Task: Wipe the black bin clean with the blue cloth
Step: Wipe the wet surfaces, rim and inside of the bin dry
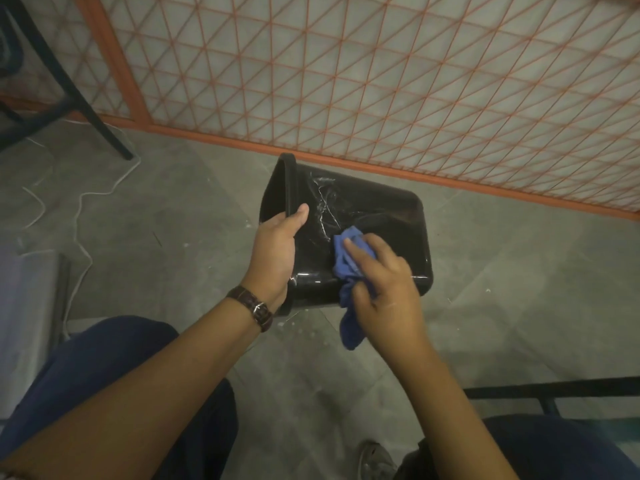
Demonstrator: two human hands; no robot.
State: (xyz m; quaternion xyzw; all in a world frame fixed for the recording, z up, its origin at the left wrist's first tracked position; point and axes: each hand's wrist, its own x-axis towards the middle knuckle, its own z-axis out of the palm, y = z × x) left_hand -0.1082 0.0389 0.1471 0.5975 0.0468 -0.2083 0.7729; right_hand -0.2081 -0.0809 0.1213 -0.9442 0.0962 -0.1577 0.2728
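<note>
The black bin (377, 216) is held tipped on its side above the grey floor, its open mouth facing left and its base to the right. White streaks show on its glossy upper side. My left hand (277, 251) grips the bin's rim, thumb on the outside. My right hand (384, 292) presses the crumpled blue cloth (346, 265) against the bin's side, and a tail of the cloth hangs below the hand.
An orange wire-mesh fence (381, 81) runs behind the bin. A black chair leg (86, 109) and a white cable (83, 209) lie at the left. A black metal bar (554, 389) crosses the lower right. My knees fill the bottom of the view.
</note>
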